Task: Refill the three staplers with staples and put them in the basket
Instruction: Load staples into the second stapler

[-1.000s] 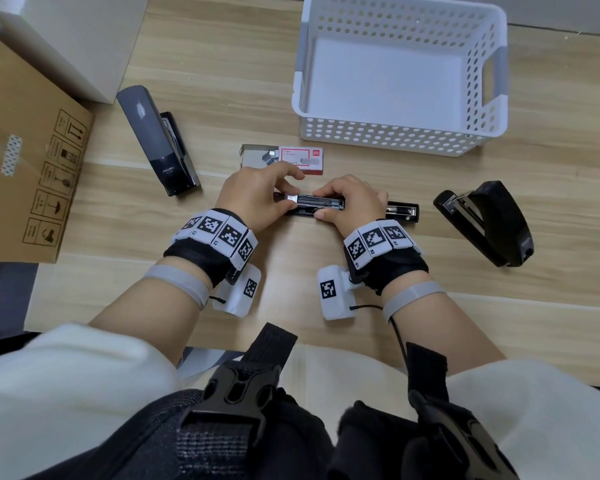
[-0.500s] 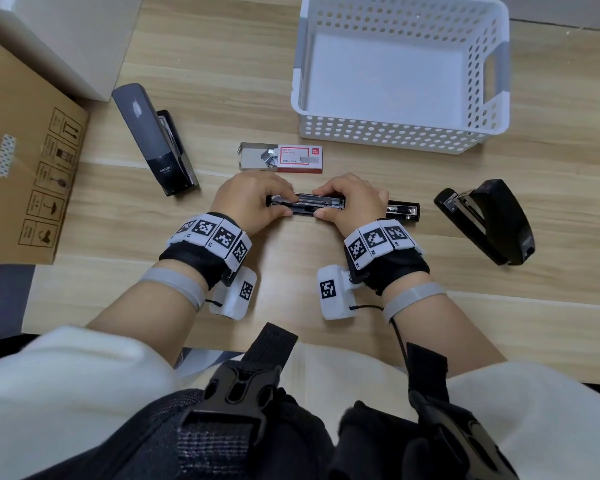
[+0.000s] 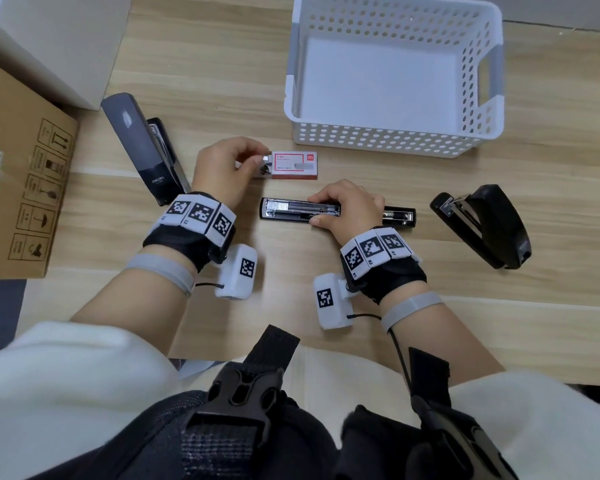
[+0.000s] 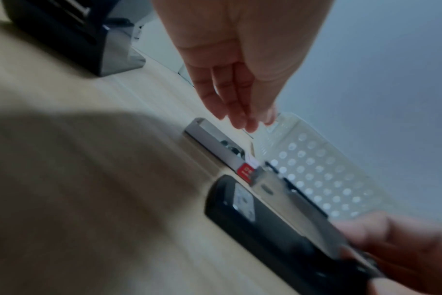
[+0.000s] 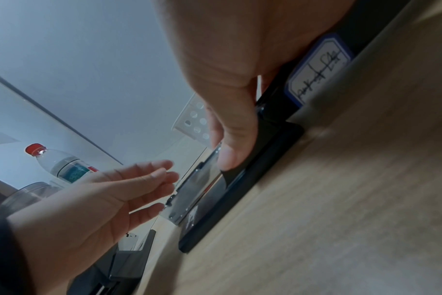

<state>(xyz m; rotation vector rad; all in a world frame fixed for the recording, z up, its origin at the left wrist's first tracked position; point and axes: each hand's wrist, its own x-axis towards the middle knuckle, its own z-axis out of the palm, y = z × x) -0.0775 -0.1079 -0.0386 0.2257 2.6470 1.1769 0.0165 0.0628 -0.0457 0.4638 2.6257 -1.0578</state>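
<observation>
An opened black stapler [image 3: 291, 211] lies flat on the table, its metal magazine facing up. My right hand [image 3: 321, 209] grips it at the middle, thumb on the near side [image 5: 230, 157], fingers over the far side. My left hand [image 3: 257, 160] is at the slid-out grey drawer of the red-and-white staple box [image 3: 293, 165]. Its fingers [image 4: 242, 119] are fairly straight just above the drawer [image 4: 215, 139] and hold nothing I can see. A grey stapler [image 3: 142, 147] lies open at the left, a black one [image 3: 489, 223] at the right. The white basket [image 3: 388, 140] holds nothing.
A cardboard box [image 3: 21, 174] and a white box [image 3: 59, 39] stand at the left edge. A water bottle [image 5: 61, 165] lies beyond the left hand in the right wrist view. Bare wooden table [image 3: 499, 306] stretches in front of the staplers.
My left hand has let go of the left end of the opened stapler and moved away up to the staple box. The right hand and the stapler have stayed put.
</observation>
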